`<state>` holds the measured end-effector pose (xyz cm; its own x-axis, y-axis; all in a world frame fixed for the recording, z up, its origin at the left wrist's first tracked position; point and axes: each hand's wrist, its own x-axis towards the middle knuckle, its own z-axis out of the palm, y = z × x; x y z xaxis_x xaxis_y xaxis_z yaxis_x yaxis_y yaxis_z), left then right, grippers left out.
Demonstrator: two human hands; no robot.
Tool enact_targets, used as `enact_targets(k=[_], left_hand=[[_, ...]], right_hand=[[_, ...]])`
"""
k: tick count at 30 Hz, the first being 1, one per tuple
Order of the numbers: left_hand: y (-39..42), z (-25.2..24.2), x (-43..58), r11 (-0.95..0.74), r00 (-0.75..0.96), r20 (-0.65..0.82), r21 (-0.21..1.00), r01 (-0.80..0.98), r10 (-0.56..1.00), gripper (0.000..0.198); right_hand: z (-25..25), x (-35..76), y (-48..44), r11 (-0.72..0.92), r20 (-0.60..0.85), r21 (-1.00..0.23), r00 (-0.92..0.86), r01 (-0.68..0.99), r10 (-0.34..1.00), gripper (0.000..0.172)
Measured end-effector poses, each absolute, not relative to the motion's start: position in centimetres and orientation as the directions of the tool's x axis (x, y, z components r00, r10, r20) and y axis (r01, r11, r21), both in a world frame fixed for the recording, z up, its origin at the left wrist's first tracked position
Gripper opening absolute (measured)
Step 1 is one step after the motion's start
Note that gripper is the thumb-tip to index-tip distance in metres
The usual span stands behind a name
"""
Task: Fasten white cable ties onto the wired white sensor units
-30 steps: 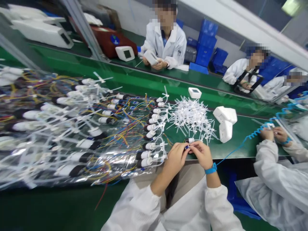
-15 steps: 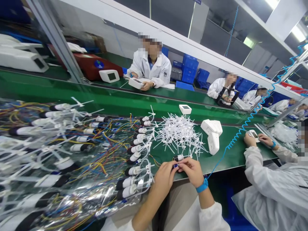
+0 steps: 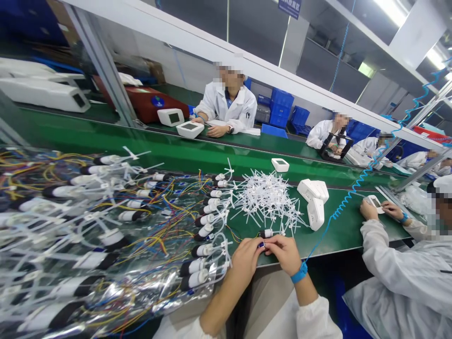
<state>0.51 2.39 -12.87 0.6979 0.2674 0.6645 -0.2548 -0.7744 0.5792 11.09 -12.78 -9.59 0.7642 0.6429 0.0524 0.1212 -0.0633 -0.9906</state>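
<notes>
Fingertips pinched together, my left hand (image 3: 245,256) and my right hand (image 3: 284,254) meet at the front edge of the green bench. Between them is a small blue circuit board (image 3: 261,245), mostly covered by the fingers. Just beyond the fingers lies a black and white cylinder (image 3: 267,233), like a small pump. A thin wire (image 3: 233,234) runs toward my left hand. Left of my hands is a column of similar cylinders (image 3: 196,266) with white tubes and coloured wires. Behind my hands lies a heap of thin white tube pieces (image 3: 263,195).
White device housings (image 3: 315,212) stand right of the heap. A white device with a dark screen (image 3: 280,164) lies farther back. A coiled blue cord (image 3: 353,188) crosses the right side. A co-worker (image 3: 399,254) sits close on my right; others work across the bench.
The view has shifted slightly, so the scene sits farther right. My hands stay pinched at the small board. Across the bench, a co-worker's white device has moved left and down onto the surface.
</notes>
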Motion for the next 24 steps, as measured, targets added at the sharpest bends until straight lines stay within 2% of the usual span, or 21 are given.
enact_targets(k=[6, 14, 20, 24], left_hand=[[1.7, -11.7, 0.2, -0.748, 0.696, 0.638, 0.627, -0.219, 0.331, 0.021], [1.5, -10.9, -0.1, -0.735, 0.678, 0.649, 0.637, -0.234, 0.346, 0.021], [1.5, -11.3, 0.0, -0.735, 0.701, 0.627, 0.642, -0.219, 0.34, 0.021], [1.6, -11.6, 0.1, -0.727, 0.72, 0.611, 0.65, -0.221, 0.328, 0.021]], right_hand=[[-9.3, 10.8, -12.6, 0.044, 0.047, -0.999, 0.796, 0.025, 0.603, 0.046], [-9.1, 10.7, -12.5, 0.099, 0.055, -0.995, 0.8, -0.005, 0.597, 0.046], [-9.6, 10.8, -12.5, 0.064, 0.049, -0.998, 0.799, 0.013, 0.6, 0.049], [-9.7, 10.9, -12.8, 0.032, 0.044, -0.999, 0.781, 0.031, 0.623, 0.044]])
